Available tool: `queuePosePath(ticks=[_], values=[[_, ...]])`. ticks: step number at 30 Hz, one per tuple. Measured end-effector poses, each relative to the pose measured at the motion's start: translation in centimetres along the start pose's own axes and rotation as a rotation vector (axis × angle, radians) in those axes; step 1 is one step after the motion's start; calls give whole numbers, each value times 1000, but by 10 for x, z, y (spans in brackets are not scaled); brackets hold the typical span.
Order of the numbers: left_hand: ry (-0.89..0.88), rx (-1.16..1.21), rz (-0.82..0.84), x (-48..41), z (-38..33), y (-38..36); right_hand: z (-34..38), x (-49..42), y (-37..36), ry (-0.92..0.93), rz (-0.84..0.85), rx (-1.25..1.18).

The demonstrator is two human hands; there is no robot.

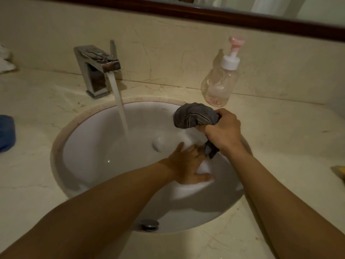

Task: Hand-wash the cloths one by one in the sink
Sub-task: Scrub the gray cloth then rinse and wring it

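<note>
A wet grey cloth (195, 114) with a dark stripe is bunched up over the right side of the round white sink (89, 146). My right hand (223, 130) grips it in a fist, and one end hangs down below the hand. My left hand (188, 166) lies with its fingers spread in the foamy water just below the cloth's hanging end. Water runs from the chrome tap (97, 66) into the basin.
A clear pump bottle (221, 80) with a pink and white top stands on the marble counter behind the sink. A blue cloth (6, 132) lies at the left edge. A yellow object (339, 171) shows at the right edge. White cloth (4, 58) lies at far left.
</note>
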State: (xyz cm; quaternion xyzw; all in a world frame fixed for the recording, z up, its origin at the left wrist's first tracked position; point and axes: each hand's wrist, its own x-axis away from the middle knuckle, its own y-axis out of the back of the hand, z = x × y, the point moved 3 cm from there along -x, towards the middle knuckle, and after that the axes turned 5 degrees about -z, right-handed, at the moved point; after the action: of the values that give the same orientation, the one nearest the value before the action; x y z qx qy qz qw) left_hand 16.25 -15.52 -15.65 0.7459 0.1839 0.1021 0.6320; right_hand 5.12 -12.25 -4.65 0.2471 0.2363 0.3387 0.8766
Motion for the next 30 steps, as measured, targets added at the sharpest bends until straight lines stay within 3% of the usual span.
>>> queuePosePath(ticks=[3, 7, 11, 14, 17, 20, 23, 27, 30], values=[[206, -175, 68, 11, 41, 7, 0, 0, 1, 0, -5, 3], [544, -349, 14, 52, 117, 27, 2, 1, 2, -27, 11, -28], [882, -304, 25, 82, 146, 52, 3, 2, 2, -29, 18, -18], [811, -424, 19, 63, 124, 60, 2, 1, 2, -38, 13, -20], [622, -261, -53, 32, 84, 48, 2, 0, 2, -46, 8, -20], [275, 18, -142, 7, 28, 30, 2, 1, 2, -33, -1, 2], [-48, -65, -51, -2, -31, 14, 1, 1, 1, -28, -9, 7], [-29, -127, -62, 5, -14, 0, 1, 0, 1, -22, -1, 3], [229, -158, 68, 22, 45, 9, 1, 0, 2, -22, 13, -9]])
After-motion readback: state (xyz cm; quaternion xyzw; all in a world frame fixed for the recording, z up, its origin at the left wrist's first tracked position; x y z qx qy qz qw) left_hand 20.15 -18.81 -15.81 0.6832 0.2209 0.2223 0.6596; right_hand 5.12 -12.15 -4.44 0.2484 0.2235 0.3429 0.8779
